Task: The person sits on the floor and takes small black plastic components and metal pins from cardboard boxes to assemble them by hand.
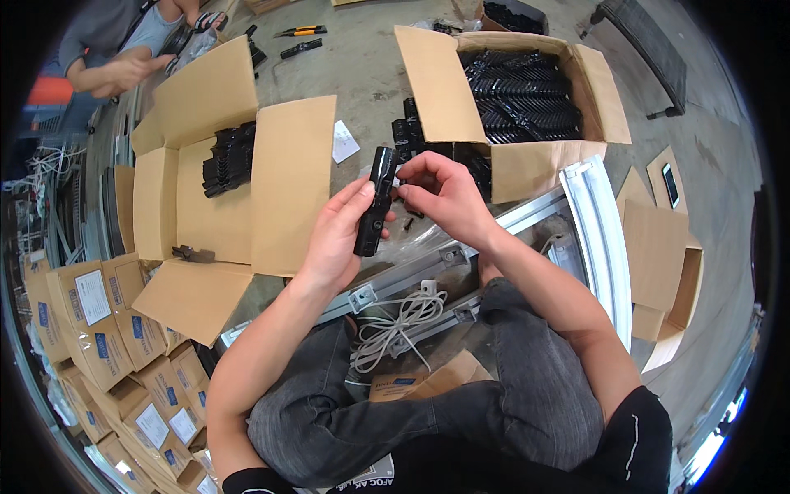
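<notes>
My left hand (pixel 339 224) is closed round a glossy black plastic part (pixel 376 206), long and narrow, held almost upright in front of me. Close beside its upper end is my right hand (pixel 444 196), thumb and forefinger brought together in a pinch; whatever lies between those fingertips is too small to make out. Just beyond my hands, more black parts (pixel 406 130) lie on the floor by an open carton. A few tiny dark pieces (pixel 409 223) rest on clear plastic below my right hand.
An open carton (pixel 522 160) full of black parts stands ahead right; another (pixel 292 189), at left, holds a few. White metal rails (pixel 594 239) and a coiled cable (pixel 399 329) lie before my legs. Closed cartons (pixel 99 321) are stacked left. Another person's hands (pixel 123 72) work far left.
</notes>
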